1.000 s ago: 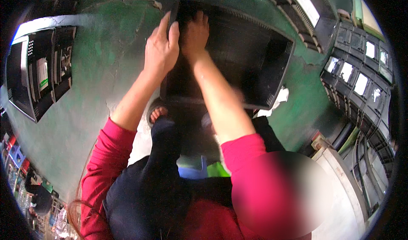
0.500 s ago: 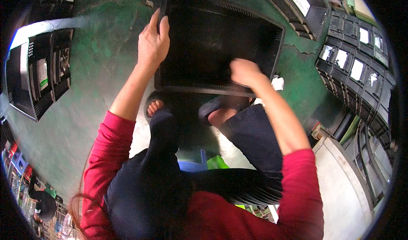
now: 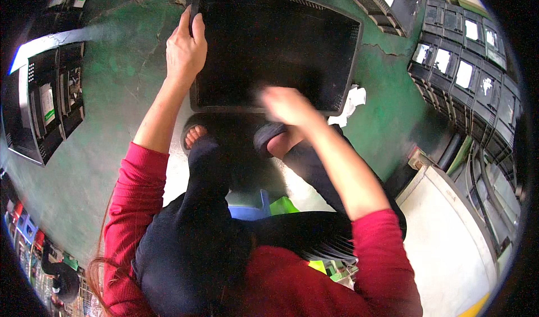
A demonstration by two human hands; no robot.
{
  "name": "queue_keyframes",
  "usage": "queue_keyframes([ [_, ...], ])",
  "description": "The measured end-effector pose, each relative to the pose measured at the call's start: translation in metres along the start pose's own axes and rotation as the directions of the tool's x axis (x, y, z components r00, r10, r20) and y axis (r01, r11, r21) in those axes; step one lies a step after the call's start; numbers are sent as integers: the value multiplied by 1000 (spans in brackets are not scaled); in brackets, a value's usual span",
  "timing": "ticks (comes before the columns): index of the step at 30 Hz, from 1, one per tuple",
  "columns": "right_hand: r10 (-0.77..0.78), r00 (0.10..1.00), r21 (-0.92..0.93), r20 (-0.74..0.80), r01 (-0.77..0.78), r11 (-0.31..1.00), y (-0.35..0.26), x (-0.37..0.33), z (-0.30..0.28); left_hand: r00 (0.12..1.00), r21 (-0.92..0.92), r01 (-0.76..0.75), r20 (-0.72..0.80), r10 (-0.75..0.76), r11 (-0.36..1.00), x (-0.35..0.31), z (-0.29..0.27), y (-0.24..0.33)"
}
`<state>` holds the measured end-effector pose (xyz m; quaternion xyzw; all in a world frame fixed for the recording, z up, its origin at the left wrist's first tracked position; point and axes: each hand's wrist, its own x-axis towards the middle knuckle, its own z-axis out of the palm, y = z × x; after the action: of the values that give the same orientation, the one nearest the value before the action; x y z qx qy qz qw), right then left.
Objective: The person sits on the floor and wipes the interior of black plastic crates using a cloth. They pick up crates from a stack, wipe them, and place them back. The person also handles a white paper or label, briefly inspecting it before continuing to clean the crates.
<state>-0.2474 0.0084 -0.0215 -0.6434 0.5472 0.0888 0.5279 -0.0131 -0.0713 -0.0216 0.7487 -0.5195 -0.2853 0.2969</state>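
Our left hand [image 3: 186, 54] grips the left rim of a black crate [image 3: 264, 42] at upper centre; our right hand [image 3: 289, 105], blurred, is over its lower edge. We see stacked dark crates [image 3: 463, 73] at upper right.

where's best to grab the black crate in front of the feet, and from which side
Probably by the left rim and right rim, coming from both sides: the black crate is longest sideways and its open face shows, so those edges stand exposed. The left hand grips the left one.
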Motion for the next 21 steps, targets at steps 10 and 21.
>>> queue_keyframes([
  [10, -178, 970, -362, 164, 228, 904, -70, 35, 21, 999, 70, -5, -48, 9, 998, 0, 5, 2],
  [21, -147, 981, -873, -123, -37, 486, 18, 49, -160, 995, 29, -95, -28, 96, 995, -1, 2, -3],
])
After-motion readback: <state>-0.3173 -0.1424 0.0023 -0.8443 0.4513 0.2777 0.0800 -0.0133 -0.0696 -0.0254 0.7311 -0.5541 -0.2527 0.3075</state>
